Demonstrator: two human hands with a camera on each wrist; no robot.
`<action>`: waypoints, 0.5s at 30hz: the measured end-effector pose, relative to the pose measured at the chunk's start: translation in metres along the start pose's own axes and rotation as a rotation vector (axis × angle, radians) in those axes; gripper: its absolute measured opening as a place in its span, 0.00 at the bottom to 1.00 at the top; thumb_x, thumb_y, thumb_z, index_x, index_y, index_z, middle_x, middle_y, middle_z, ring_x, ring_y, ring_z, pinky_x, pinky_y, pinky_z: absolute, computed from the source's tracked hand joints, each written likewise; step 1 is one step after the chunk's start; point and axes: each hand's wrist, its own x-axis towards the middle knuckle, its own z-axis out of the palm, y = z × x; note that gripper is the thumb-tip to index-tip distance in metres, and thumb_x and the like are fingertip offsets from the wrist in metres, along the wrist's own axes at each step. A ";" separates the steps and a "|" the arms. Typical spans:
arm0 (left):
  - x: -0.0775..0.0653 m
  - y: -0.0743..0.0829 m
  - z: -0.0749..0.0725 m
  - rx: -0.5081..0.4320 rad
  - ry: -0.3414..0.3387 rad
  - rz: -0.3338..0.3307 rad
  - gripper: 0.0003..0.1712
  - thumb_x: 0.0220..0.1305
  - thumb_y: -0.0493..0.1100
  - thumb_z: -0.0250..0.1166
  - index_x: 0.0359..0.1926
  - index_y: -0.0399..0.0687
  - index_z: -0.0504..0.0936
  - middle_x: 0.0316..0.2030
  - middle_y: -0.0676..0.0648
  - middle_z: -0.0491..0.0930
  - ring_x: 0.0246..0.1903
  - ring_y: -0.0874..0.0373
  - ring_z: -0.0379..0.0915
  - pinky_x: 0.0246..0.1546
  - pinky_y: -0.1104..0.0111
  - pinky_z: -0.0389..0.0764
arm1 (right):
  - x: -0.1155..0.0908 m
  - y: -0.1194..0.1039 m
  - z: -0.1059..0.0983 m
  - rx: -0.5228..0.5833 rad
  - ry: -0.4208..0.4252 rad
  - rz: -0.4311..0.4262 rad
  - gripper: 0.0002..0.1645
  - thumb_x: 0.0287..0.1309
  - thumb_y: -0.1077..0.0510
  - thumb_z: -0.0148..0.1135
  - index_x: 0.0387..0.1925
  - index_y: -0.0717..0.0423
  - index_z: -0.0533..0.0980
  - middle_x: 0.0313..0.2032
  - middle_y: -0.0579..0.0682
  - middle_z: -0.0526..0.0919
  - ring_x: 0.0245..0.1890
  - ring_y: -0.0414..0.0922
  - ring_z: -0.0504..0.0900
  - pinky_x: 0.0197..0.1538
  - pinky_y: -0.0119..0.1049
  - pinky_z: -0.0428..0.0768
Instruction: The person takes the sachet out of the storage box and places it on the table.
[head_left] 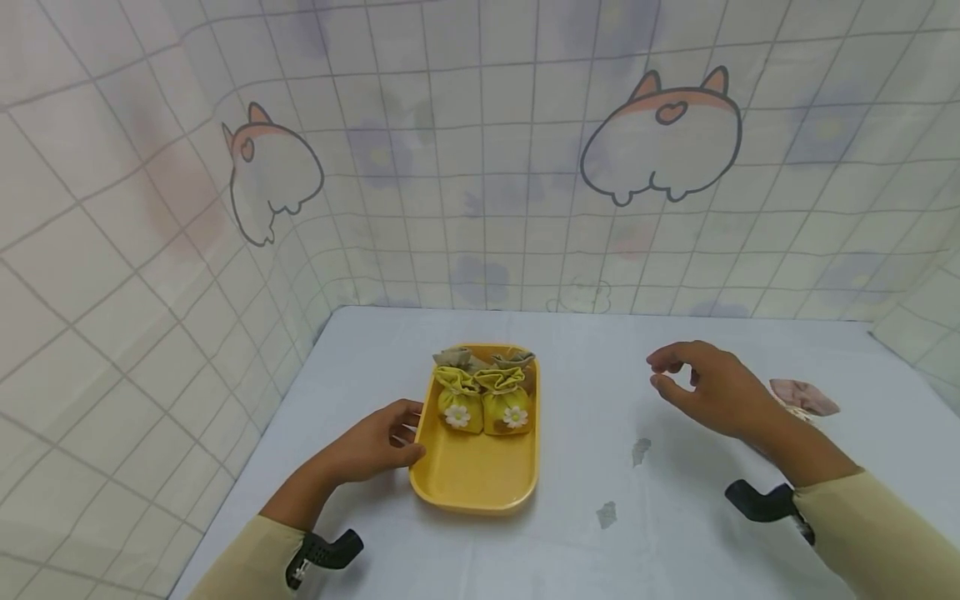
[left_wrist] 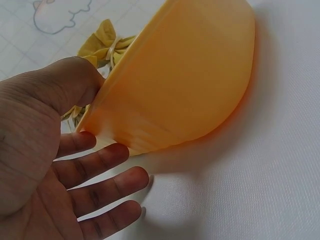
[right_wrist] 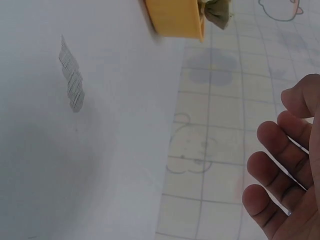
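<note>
A yellow tray [head_left: 474,471] lies on the white table, left of the middle. Two yellow drawstring pouches [head_left: 461,407] with white daisies sit side by side in it, and two grey-green pouches [head_left: 512,359] stand partly hidden behind them. My left hand [head_left: 384,442] pinches the tray's left rim; in the left wrist view the thumb goes over the rim while the other fingers spread along the outer wall. Over the table to the right, my right hand [head_left: 708,387] hovers with loosely bent fingers and holds nothing. A pink pouch [head_left: 804,397] lies beyond its wrist, partly covered by the forearm.
Two small grey patches [head_left: 606,514] mark the tablecloth between the tray and my right hand. A checked curtain [head_left: 510,208] with cartoon prints hangs along the back and left of the table. Black camera mounts [head_left: 761,502] sit on both wrists.
</note>
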 end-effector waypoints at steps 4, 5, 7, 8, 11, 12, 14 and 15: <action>0.000 -0.001 0.000 -0.005 0.002 -0.003 0.36 0.63 0.45 0.74 0.69 0.43 0.71 0.57 0.45 0.78 0.54 0.51 0.77 0.53 0.56 0.83 | 0.003 -0.004 0.006 0.004 -0.009 0.001 0.15 0.65 0.55 0.68 0.52 0.55 0.82 0.44 0.49 0.84 0.44 0.48 0.78 0.44 0.46 0.80; 0.000 -0.001 0.000 -0.007 0.002 -0.006 0.36 0.63 0.45 0.74 0.69 0.43 0.71 0.57 0.45 0.78 0.54 0.51 0.77 0.53 0.56 0.83 | 0.004 -0.005 0.007 0.004 -0.012 0.001 0.15 0.65 0.55 0.68 0.52 0.55 0.82 0.44 0.49 0.84 0.44 0.48 0.78 0.44 0.46 0.80; 0.000 -0.001 0.000 -0.008 0.003 -0.010 0.36 0.62 0.45 0.74 0.69 0.43 0.71 0.57 0.46 0.78 0.54 0.51 0.77 0.53 0.56 0.83 | 0.006 -0.006 0.009 0.008 -0.019 0.000 0.15 0.66 0.55 0.68 0.52 0.55 0.82 0.44 0.49 0.84 0.44 0.48 0.78 0.45 0.46 0.81; 0.000 -0.001 0.000 -0.008 0.003 -0.012 0.36 0.62 0.45 0.74 0.69 0.44 0.71 0.57 0.46 0.78 0.54 0.51 0.77 0.53 0.55 0.83 | 0.007 -0.007 0.010 0.010 -0.021 0.002 0.15 0.66 0.55 0.68 0.52 0.55 0.82 0.44 0.49 0.84 0.45 0.48 0.78 0.45 0.47 0.81; 0.001 -0.002 0.000 -0.007 0.003 -0.014 0.36 0.62 0.45 0.74 0.68 0.44 0.71 0.57 0.46 0.78 0.54 0.51 0.77 0.53 0.55 0.83 | 0.009 -0.010 0.013 0.017 -0.030 0.010 0.16 0.66 0.55 0.68 0.53 0.55 0.82 0.45 0.50 0.84 0.45 0.49 0.79 0.46 0.47 0.81; 0.001 -0.002 0.000 -0.006 0.003 -0.015 0.36 0.62 0.45 0.74 0.68 0.45 0.71 0.57 0.46 0.78 0.54 0.51 0.77 0.53 0.56 0.83 | 0.010 -0.011 0.014 0.018 -0.033 0.015 0.16 0.66 0.55 0.68 0.53 0.55 0.82 0.45 0.50 0.84 0.45 0.49 0.79 0.46 0.47 0.81; 0.001 -0.002 0.000 -0.004 0.005 -0.015 0.36 0.62 0.46 0.74 0.68 0.45 0.71 0.57 0.47 0.78 0.53 0.52 0.77 0.53 0.56 0.83 | 0.011 -0.013 0.016 0.020 -0.040 0.022 0.16 0.66 0.54 0.68 0.53 0.54 0.82 0.45 0.50 0.84 0.46 0.49 0.79 0.46 0.47 0.81; 0.001 -0.002 0.000 -0.004 0.006 -0.015 0.36 0.62 0.46 0.74 0.68 0.45 0.71 0.57 0.47 0.78 0.53 0.52 0.78 0.53 0.56 0.83 | 0.012 -0.014 0.017 0.020 -0.044 0.024 0.16 0.66 0.54 0.68 0.53 0.54 0.82 0.46 0.50 0.84 0.46 0.50 0.79 0.46 0.47 0.81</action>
